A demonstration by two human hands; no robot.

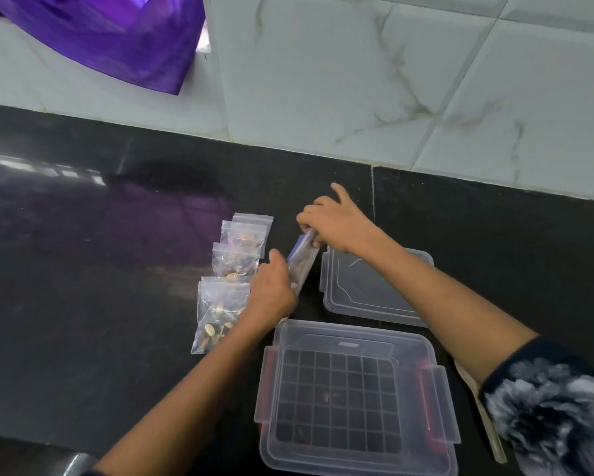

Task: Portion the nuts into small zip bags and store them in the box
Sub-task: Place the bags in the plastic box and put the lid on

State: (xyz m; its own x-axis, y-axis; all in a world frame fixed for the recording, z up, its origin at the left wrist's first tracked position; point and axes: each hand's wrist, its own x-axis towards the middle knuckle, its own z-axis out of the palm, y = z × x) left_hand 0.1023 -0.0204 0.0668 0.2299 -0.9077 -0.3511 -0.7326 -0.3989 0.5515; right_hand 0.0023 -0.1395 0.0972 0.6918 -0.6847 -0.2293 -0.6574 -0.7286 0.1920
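Both grips pinch bag (pixel 300 266): my left hand (pixel 275 290) low, my right hand (pixel 333 221) at top. Film limp, slippery, light; best held at zip strip.

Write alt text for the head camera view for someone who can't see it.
Both hands, left hand and right hand, hold a zip bag over a black counter. Filled nut bags lie to its left. An open, empty clear box sits nearest the camera, its lid behind it.
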